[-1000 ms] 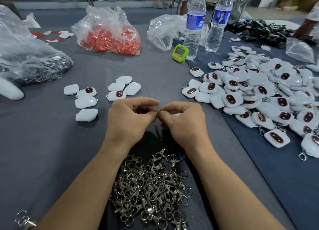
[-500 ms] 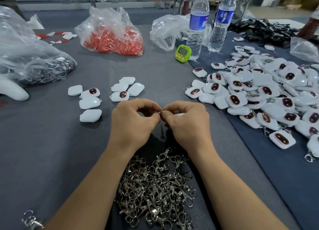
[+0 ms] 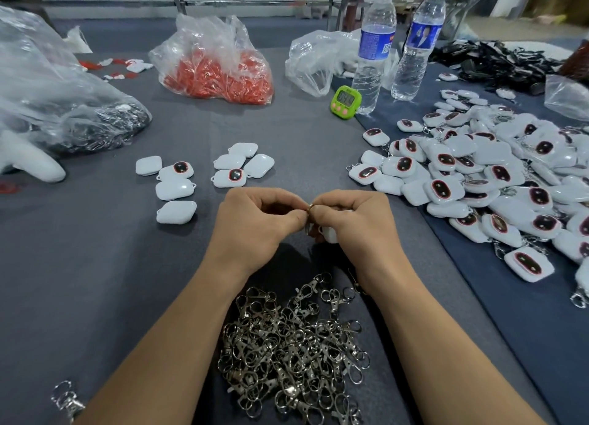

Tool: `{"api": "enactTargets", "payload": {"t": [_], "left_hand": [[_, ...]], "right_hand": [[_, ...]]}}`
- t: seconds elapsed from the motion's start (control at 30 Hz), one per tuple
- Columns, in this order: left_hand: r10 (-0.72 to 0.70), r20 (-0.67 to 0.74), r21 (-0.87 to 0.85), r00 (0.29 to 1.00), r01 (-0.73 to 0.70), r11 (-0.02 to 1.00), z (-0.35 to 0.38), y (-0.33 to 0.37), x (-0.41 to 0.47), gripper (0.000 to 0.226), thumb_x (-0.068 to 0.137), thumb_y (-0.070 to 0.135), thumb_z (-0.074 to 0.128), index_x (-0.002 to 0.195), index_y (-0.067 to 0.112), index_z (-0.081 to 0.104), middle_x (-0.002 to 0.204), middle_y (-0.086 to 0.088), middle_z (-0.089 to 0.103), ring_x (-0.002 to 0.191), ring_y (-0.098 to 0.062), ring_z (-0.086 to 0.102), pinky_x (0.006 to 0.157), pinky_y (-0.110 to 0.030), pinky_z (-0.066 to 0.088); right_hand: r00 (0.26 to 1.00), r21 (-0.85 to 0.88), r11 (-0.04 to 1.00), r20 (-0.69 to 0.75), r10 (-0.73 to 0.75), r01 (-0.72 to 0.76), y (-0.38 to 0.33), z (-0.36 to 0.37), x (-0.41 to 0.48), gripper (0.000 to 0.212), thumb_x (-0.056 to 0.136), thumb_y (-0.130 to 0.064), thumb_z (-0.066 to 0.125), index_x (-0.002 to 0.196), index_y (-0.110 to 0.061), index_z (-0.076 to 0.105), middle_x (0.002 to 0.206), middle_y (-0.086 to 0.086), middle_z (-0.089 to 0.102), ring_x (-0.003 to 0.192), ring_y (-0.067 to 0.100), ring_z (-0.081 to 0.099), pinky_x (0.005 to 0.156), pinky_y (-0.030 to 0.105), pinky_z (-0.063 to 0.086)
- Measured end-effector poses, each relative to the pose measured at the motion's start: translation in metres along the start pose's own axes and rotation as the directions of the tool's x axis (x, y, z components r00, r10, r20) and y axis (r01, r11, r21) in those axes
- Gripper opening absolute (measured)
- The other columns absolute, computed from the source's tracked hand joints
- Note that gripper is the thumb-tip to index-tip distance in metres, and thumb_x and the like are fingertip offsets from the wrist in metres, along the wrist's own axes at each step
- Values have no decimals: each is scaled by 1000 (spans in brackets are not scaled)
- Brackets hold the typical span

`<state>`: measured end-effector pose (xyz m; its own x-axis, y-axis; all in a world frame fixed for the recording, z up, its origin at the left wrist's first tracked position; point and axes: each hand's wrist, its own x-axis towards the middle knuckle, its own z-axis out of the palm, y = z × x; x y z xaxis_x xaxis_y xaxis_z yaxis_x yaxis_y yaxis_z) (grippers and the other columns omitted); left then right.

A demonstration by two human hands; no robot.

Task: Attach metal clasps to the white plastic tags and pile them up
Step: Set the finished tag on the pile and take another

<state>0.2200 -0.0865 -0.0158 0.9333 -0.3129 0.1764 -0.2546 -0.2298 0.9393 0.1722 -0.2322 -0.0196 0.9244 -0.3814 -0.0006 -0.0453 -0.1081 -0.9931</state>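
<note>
hardly anything had shifted: at the middle of the table (image 3: 95, 265) the left hand (image 3: 255, 223) still pinched a clasp ring (image 3: 309, 206) against the right hand (image 3: 353, 220), which curled round a white tag (image 3: 330, 234). light, stiff and slick, the tag likely wanted gripping by its flat faces, the springy ring by its rim.
</note>
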Motion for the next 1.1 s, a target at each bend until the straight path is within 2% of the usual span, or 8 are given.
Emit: {"api": "enactTargets", "payload": {"t": [0.1, 0.23, 0.37, 0.5, 0.7, 0.8, 0.97, 1.1], "left_hand": [[-12, 10, 21, 1000, 12, 1000, -1, 0, -1, 14, 67, 24, 76, 75, 35, 80, 67, 9, 74, 62, -6, 68, 63, -23, 56], [-27, 52, 12, 998, 26, 1000, -4, -1, 1, 13, 64, 25, 75, 71, 34, 80, 54, 10, 65, 48, -2, 49, 51, -15, 39], [-49, 138, 3, 989, 49, 999, -10, 0, 4, 16, 67, 20, 79, 74, 34, 82, 69, -3, 75, 62, -5, 58, 65, -20, 45], [-56, 205, -5, 977, 58, 998, -14, 1, 4, 18, 71, 12, 81, 75, 29, 82, 73, -10, 76, 67, -10, 60, 73, -29, 49], [-78, 220, -11, 972, 83, 997, -10, 2, 3, 15, 56, 18, 69, 68, 18, 78, 57, 1, 61, 58, -12, 47, 58, -27, 37], [-63, 237, -34, 969, 73, 997, -11, 4, 3, 16, 56, 18, 65, 65, 7, 73, 56, -6, 59, 58, -14, 50, 61, -29, 39], [-60, 214, -140, 975, 91, 986, -9, 9, 2, 11, 62, 3, 59, 55, 4, 67, 54, -6, 58, 51, -14, 55, 51, -12, 40], [-104, 205, -151, 973, 136, 979, -8, 9, 1, 14, 62, 8, 59, 57, 8, 72, 58, -6, 65, 51, -12, 59, 49, -13, 36]], "right_hand": [[999, -12, 1000, 43, 4, -3, 1, -1, 1, 12, 66, -20, 70, 70, -20, 80, 62, 10, 71, 60, 22, 66, 68, 43, 57], [995, -16, 1000, 101, -9, 10, 1, -4, 2, 13, 64, -14, 69, 71, -15, 80, 62, 14, 70, 58, 19, 64, 63, 35, 52], [987, -10, 1000, 159, -19, 21, 1, -7, 3, 12, 65, -11, 69, 72, -12, 79, 61, 12, 69, 55, 16, 63, 54, 26, 49], [985, -31, 999, 172, -15, 20, 1, -8, 3, 13, 64, -13, 70, 72, -16, 80, 61, 10, 69, 54, 18, 63, 57, 30, 50], [977, -98, 993, 205, -52, 74, -3, -8, 2, 9, 66, -21, 73, 72, -19, 79, 60, 7, 70, 54, 18, 62, 60, 33, 53], [978, -96, 987, 180, -109, 128, -5, -6, 0, 8, 66, -20, 73, 71, -20, 79, 59, 6, 70, 54, 16, 63, 58, 30, 51], [970, -132, 963, 103, -222, 235, -7, -5, -4, 12, 72, -15, 78, 67, -27, 78, 58, -3, 69, 56, 9, 62, 61, 32, 52], [935, -259, 898, 80, -346, 355, -6, -8, -7, 23, 78, -5, 82, 72, -27, 79, 64, -16, 70, 65, 2, 66, 66, 18, 45]]}}
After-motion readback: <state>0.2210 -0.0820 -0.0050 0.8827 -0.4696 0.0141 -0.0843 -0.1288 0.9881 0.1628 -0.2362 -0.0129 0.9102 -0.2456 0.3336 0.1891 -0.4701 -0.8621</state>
